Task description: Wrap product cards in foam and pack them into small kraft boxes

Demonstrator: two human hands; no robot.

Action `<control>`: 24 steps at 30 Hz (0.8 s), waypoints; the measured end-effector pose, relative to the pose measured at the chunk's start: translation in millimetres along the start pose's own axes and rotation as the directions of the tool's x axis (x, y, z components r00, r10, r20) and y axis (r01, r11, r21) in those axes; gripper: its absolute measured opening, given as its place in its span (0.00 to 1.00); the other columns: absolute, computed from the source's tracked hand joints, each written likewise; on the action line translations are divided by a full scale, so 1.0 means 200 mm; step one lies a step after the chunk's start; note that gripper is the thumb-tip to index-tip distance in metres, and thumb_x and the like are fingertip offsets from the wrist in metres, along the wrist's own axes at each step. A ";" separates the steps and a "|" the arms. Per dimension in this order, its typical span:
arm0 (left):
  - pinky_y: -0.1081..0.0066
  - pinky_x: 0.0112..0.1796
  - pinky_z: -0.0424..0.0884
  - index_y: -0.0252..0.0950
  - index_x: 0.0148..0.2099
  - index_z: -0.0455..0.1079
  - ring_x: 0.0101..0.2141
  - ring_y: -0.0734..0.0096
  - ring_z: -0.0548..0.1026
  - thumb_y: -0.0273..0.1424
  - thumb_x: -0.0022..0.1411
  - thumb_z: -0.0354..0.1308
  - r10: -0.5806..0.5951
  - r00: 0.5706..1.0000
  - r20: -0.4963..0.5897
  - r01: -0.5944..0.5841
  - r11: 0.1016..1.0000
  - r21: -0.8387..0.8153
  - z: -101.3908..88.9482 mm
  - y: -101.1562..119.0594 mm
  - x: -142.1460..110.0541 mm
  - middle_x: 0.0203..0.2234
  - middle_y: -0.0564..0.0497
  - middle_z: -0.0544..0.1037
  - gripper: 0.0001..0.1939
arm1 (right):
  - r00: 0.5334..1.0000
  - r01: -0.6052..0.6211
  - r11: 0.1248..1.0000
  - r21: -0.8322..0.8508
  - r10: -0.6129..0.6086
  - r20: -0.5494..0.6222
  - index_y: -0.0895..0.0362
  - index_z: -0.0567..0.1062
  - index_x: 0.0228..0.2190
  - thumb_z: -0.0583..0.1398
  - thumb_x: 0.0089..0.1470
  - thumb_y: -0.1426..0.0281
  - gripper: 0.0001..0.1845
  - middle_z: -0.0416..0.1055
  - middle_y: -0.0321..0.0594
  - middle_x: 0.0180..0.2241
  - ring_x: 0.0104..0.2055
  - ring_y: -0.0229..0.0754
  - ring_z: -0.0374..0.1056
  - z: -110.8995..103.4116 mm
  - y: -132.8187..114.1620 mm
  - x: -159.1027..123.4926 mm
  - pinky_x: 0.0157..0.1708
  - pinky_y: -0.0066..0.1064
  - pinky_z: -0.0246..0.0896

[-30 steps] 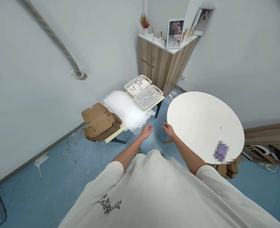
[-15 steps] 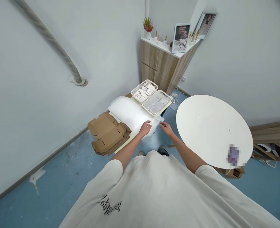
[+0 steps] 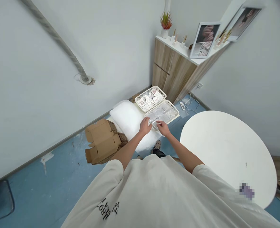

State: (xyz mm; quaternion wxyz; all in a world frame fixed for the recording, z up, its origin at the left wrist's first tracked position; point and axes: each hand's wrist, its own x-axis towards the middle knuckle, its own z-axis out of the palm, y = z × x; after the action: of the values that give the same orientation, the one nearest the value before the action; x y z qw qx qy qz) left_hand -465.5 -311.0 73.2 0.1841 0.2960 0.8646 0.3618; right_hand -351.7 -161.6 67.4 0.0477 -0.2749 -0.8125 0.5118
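My left hand [image 3: 145,125] and my right hand [image 3: 163,127] reach side by side to the near edge of a white basket [image 3: 175,116] that holds clear plastic packets. The fingers of both hands curl at the basket's near end; what they touch or hold is too small to make out. Behind it stands a second white basket [image 3: 140,97] with several small printed packets. A pile of white foam sheets [image 3: 127,117] lies left of my left hand. A stack of flat brown cardboard boxes [image 3: 102,142] sits further left on the same low table.
A round white table [image 3: 225,148] stands at my right. A wooden cabinet [image 3: 175,74] in the corner carries a plant, small bottles and framed pictures. Cables and a power strip [image 3: 184,106] lie on the blue floor beside it. A pipe runs down the left wall.
I have stepped closer to the low table. Both hands moved forward from above the foam sheets' edge to the near end of the basket of clear packets.
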 end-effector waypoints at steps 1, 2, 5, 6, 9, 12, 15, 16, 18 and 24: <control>0.52 0.64 0.56 0.38 0.63 0.64 0.66 0.49 0.58 0.28 0.64 0.59 -0.018 1.000 -0.004 0.018 0.999 0.036 0.01 0.01 0.04 0.66 0.40 0.63 0.25 | 1.000 0.022 1.000 0.005 -0.022 0.020 0.52 0.77 0.50 0.55 0.60 0.63 0.20 0.72 0.45 0.55 0.49 0.45 0.72 -0.02 0.01 0.04 0.55 0.39 0.67; 0.50 0.64 0.55 0.38 0.63 0.64 0.67 0.47 0.57 0.29 0.64 0.59 -0.038 0.999 -0.009 0.039 0.997 0.071 0.02 0.03 0.08 0.67 0.39 0.61 0.26 | 0.998 0.047 0.999 0.010 -0.047 0.039 0.52 0.77 0.50 0.55 0.60 0.63 0.20 0.71 0.45 0.55 0.50 0.45 0.71 -0.03 0.01 0.08 0.55 0.39 0.67; 0.48 0.64 0.53 0.39 0.63 0.65 0.67 0.44 0.55 0.32 0.64 0.61 -0.084 0.996 -0.018 0.086 0.984 0.153 0.05 0.06 0.18 0.68 0.40 0.59 0.25 | 0.988 0.125 0.992 0.030 -0.127 0.084 0.53 0.77 0.50 0.54 0.61 0.65 0.19 0.71 0.46 0.54 0.52 0.46 0.70 -0.08 0.05 0.19 0.55 0.40 0.66; 0.48 0.64 0.53 0.40 0.62 0.65 0.67 0.43 0.55 0.33 0.64 0.62 -0.095 0.995 -0.014 0.096 0.980 0.171 0.06 0.07 0.21 0.68 0.40 0.59 0.25 | 0.985 0.143 0.989 0.035 -0.146 0.092 0.53 0.77 0.49 0.54 0.61 0.66 0.19 0.72 0.46 0.53 0.52 0.47 0.70 -0.10 0.06 0.22 0.56 0.40 0.66; 0.47 0.62 0.53 0.41 0.60 0.66 0.66 0.42 0.55 0.33 0.62 0.63 -0.124 0.992 0.003 0.120 0.969 0.218 0.08 0.09 0.25 0.67 0.40 0.60 0.25 | 0.984 0.147 0.988 0.042 -0.151 0.099 0.53 0.77 0.49 0.55 0.60 0.67 0.18 0.72 0.45 0.52 0.51 0.46 0.71 -0.12 0.11 0.28 0.55 0.39 0.67; 0.47 0.61 0.52 0.41 0.59 0.66 0.65 0.41 0.56 0.32 0.61 0.64 -0.136 0.991 0.006 0.129 0.955 0.268 0.07 0.11 0.27 0.65 0.40 0.61 0.24 | 0.985 0.131 0.990 0.055 -0.137 0.109 0.52 0.78 0.49 0.55 0.60 0.66 0.18 0.72 0.44 0.52 0.50 0.45 0.71 -0.13 0.13 0.31 0.55 0.39 0.67; 0.47 0.60 0.51 0.40 0.58 0.65 0.63 0.42 0.57 0.30 0.60 0.64 -0.139 0.990 0.017 0.128 0.945 0.301 0.07 0.12 0.28 0.62 0.39 0.64 0.25 | 0.986 0.114 0.991 0.065 -0.121 0.113 0.52 0.78 0.49 0.55 0.60 0.66 0.18 0.73 0.43 0.52 0.50 0.45 0.71 -0.14 0.12 0.32 0.55 0.39 0.66; 0.47 0.60 0.51 0.40 0.58 0.64 0.63 0.42 0.57 0.29 0.59 0.64 -0.144 0.989 0.020 0.131 0.943 0.307 0.06 0.12 0.28 0.60 0.38 0.65 0.25 | 0.988 0.104 0.993 0.060 -0.110 0.110 0.51 0.78 0.49 0.55 0.60 0.66 0.18 0.73 0.43 0.52 0.50 0.45 0.71 -0.14 0.11 0.32 0.55 0.38 0.66; 0.48 0.60 0.51 0.40 0.58 0.63 0.63 0.43 0.58 0.29 0.58 0.64 -0.151 0.988 0.019 0.137 0.938 0.318 0.05 0.13 0.28 0.58 0.38 0.67 0.27 | 0.991 0.087 0.995 0.049 -0.092 0.097 0.51 0.78 0.49 0.55 0.60 0.66 0.19 0.74 0.42 0.52 0.50 0.44 0.71 -0.16 0.10 0.31 0.56 0.38 0.66; 0.52 0.59 0.54 0.41 0.59 0.60 0.60 0.47 0.63 0.32 0.56 0.66 -0.112 0.994 -0.011 0.110 0.941 0.321 -0.02 0.14 0.18 0.57 0.40 0.68 0.30 | 0.997 0.072 0.994 0.081 -0.073 0.014 0.52 0.78 0.48 0.55 0.59 0.66 0.19 0.75 0.43 0.52 0.51 0.46 0.72 -0.18 0.05 0.23 0.56 0.40 0.65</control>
State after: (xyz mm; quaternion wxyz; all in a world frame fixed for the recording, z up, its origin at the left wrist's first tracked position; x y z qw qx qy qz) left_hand -484.4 -273.6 93.2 0.1566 0.2742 0.9266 0.2044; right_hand -373.1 -107.3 65.6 0.0705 -0.2390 -0.8011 0.5442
